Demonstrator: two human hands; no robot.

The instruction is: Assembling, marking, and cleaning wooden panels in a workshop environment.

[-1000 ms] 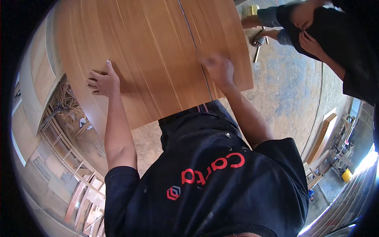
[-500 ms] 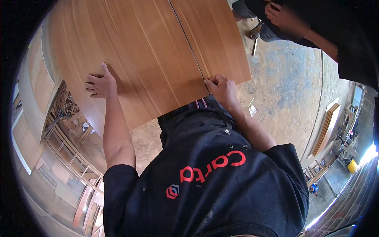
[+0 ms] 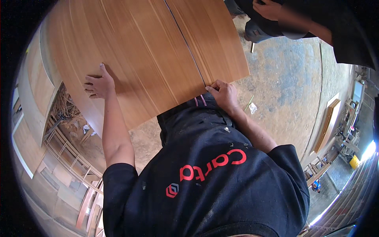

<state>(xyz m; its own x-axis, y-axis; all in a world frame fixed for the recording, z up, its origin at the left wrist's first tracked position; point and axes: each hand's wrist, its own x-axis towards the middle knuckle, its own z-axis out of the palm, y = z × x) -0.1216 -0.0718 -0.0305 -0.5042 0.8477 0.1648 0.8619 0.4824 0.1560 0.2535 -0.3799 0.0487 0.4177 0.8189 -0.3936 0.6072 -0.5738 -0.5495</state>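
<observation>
A broad wood-grain panel (image 3: pixel 134 51) lies in front of me, with its near edge close to my waist. A thin dark line (image 3: pixel 184 39) runs across it from the far side to the near edge; whether it is a gap, a groove or a cord I cannot tell. My left hand (image 3: pixel 100 83) rests on the panel's left part, fingers spread and palm down. At the near end of the line, my right hand (image 3: pixel 224 94) is closed in a pinch at the panel's edge. What lies between those fingertips is too small to make out.
Another person's hand (image 3: pixel 269 9) and dark clothing are at the far right, beyond the panel. Wood scraps (image 3: pixel 63 104) and a slatted wooden frame (image 3: pixel 73 152) lie at the left. Stacked boards (image 3: pixel 327 124) sit to the right, and a white scrap (image 3: pixel 252 108) is on the concrete floor.
My right hand has shifted slightly toward me, down to the panel's near edge, still pinched. The other person has moved a little to the left. My left hand stays almost in place.
</observation>
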